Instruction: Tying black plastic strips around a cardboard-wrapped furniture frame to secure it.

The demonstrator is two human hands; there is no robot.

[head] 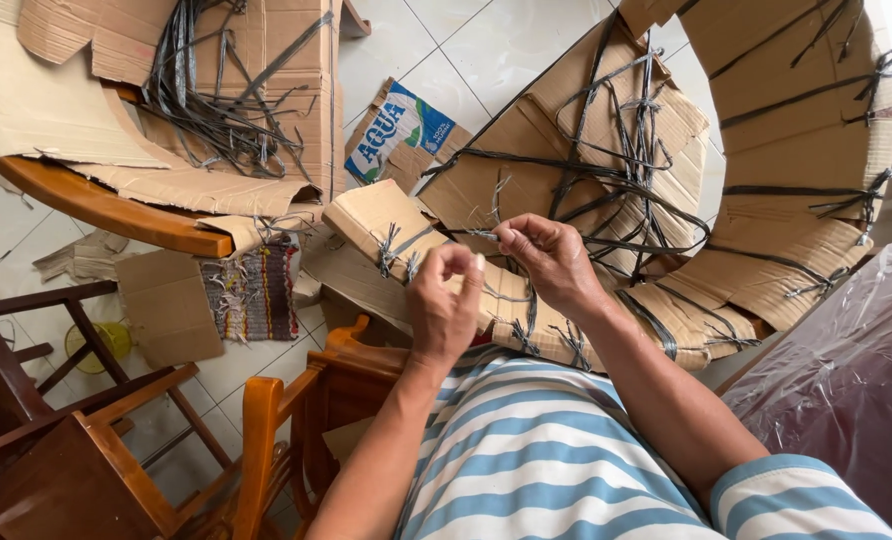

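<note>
The left hand [444, 305] and right hand [549, 262] meet just above the near edge of a curved cardboard sheet [786, 200], each pinching an end of a thin grey strap [483, 235] between thumb and forefinger; both grips are closed tight on it, the other fingers curled loosely. The strap runs the short way between the two pinches and seems to pass down into the cardboard just below them, though the knuckles hide the exact spot. From here the likeliest slip is the strap sliding out of one pinch if it is pulled hard, since so little of it lies under the fingertips; a sharp tug could also tear the soft card edge where the strap goes through, and a loose tie would let the layered flaps spring apart. The sheet itself is brown, bent into a broad arc beyond and right of the hands, and laced with many dark straps knotted in frayed tufts. A wooden chair [266, 420] stands below and left of the grip.
</note>
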